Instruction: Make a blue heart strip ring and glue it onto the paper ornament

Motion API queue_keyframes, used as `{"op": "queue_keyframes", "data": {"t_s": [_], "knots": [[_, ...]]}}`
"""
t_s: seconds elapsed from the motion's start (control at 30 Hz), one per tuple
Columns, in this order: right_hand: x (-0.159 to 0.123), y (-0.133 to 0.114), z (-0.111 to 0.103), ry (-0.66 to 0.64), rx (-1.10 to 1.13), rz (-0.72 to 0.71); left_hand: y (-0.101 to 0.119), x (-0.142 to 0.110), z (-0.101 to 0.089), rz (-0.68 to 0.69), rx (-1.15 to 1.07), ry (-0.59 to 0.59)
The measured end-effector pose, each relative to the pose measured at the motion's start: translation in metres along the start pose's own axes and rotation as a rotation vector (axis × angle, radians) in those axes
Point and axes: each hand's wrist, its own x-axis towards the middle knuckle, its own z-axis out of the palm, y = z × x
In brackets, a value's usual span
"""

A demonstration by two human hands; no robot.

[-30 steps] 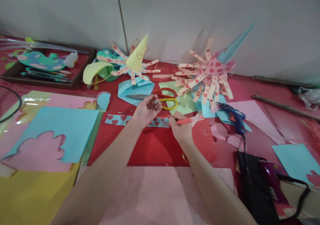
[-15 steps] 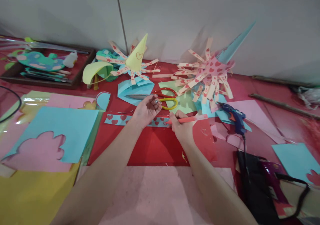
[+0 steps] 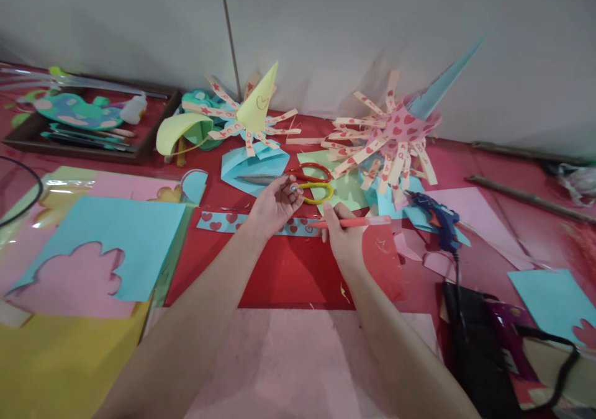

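Observation:
In my right hand (image 3: 343, 236) is a red marker (image 3: 363, 221), its tip at the right end of a light blue paper strip (image 3: 216, 221). Dark red hearts run along the strip, and the one by the tip is only an outline. My left hand (image 3: 274, 207) rests across the strip's middle, palm turned up and fingers curled in. A small shiny spot shows at its fingertips; what it is I cannot make out. Just beyond that hand lie scissors (image 3: 317, 172) with one red and one yellow handle. Red paper (image 3: 288, 273) lies beneath the strip.
Two paper cones with strips, one yellow (image 3: 256, 105) and one pink and blue (image 3: 407, 121), stand by the wall. A glue gun (image 3: 437, 220) lies right, with its cord. Paper sheets (image 3: 139, 239) and a brown tray (image 3: 158, 130) are left; a black pouch (image 3: 475, 344) is near right.
My right hand and the marker have shifted slightly to the right, and the outlined heart shows more clearly. My left hand keeps its place on the strip.

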Motion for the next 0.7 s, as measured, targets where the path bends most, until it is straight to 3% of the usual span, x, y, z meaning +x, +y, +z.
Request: {"op": "queue_keyframes", "data": {"t_s": [0.7], "knots": [[-0.0009, -0.0011, 0.0015, -0.032, -0.134, -0.054, -0.0004, 0.001, -0.0007, -0.011, -0.014, 0.001]]}}
